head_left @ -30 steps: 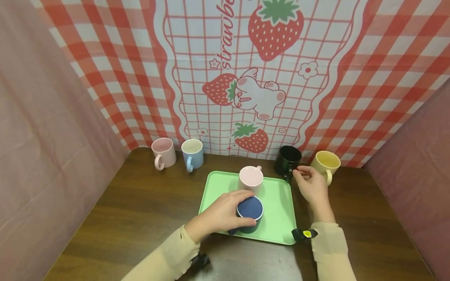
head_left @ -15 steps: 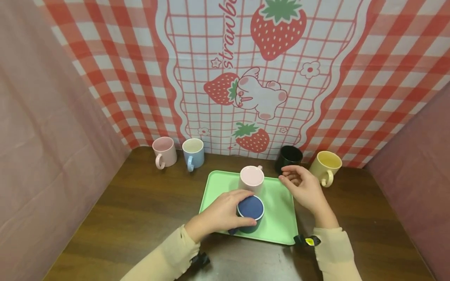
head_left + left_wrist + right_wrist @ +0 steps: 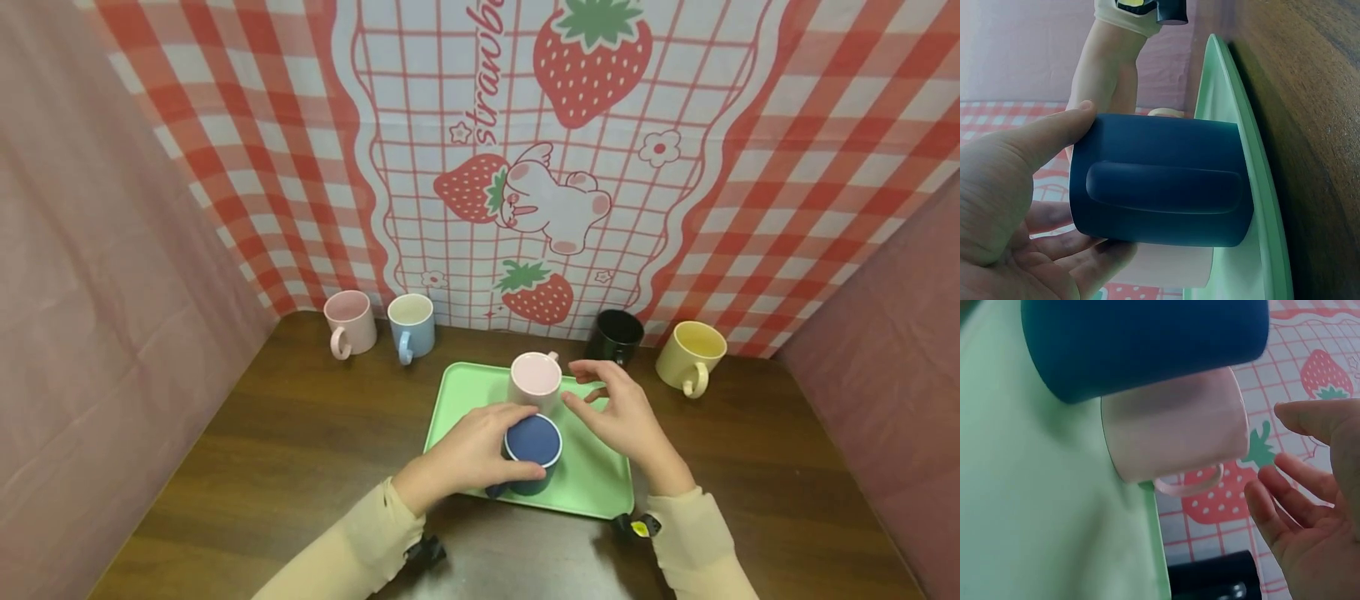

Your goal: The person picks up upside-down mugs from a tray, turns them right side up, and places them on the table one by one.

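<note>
My left hand (image 3: 472, 450) grips the dark blue mug (image 3: 1160, 181) near its top, thumb on one side and fingers on the other. This mug stands at the front of the light green tray (image 3: 592, 492), its handle towards my body. Right behind it on the tray is a pale pink mug (image 3: 1175, 425), partly hidden by the blue one in the right wrist view. To the right of the pink mug hovers my right hand (image 3: 618, 417), fingers loosely bent and apart from the thumb, holding nothing. A gap separates its fingertips from the pink mug.
Along the back of the wooden table (image 3: 277, 467) stand a pink mug (image 3: 351, 323) and a light blue mug (image 3: 412, 328) at left. A black mug (image 3: 613, 335) and a yellow mug (image 3: 690, 357) are at right. A checked strawberry cloth (image 3: 420, 200) hangs behind.
My right hand has left the black mug's handle and moved left over the tray towards the pink mug, its fingers spreading. The left hand and the dark blue mug have stayed put.
</note>
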A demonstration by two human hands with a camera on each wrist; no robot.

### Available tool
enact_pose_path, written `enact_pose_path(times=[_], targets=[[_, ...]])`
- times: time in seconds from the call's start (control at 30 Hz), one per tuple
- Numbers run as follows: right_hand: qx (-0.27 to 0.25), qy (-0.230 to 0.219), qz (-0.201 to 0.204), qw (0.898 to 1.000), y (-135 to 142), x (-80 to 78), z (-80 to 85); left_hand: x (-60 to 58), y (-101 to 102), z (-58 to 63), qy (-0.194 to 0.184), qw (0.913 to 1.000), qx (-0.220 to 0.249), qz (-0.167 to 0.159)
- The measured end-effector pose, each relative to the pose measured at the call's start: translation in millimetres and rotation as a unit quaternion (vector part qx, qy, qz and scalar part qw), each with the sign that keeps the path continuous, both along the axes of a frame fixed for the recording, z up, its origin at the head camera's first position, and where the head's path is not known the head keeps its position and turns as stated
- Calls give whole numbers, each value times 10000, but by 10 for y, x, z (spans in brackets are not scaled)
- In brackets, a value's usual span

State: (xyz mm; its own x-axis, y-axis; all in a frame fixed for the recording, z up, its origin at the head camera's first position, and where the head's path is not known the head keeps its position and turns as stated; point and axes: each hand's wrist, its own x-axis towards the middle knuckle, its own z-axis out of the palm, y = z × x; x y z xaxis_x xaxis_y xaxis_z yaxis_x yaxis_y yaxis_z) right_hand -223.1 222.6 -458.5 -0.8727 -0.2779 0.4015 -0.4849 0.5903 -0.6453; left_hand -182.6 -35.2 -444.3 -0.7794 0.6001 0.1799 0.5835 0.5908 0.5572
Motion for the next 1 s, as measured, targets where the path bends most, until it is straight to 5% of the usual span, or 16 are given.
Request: enact_pose_path(times=[0.43,0.77,1.0], targets=[[423,109,137,9990,-245,-131,-128,50,-45,-26,163,9998,-71,-70],[477,269,10,9985,-347,-146,-162,107,-163,-42,161,9972,-603,423],[550,218,-16,9982,-325,-127,-137,85,-239,32,389,9943,-889,431]])
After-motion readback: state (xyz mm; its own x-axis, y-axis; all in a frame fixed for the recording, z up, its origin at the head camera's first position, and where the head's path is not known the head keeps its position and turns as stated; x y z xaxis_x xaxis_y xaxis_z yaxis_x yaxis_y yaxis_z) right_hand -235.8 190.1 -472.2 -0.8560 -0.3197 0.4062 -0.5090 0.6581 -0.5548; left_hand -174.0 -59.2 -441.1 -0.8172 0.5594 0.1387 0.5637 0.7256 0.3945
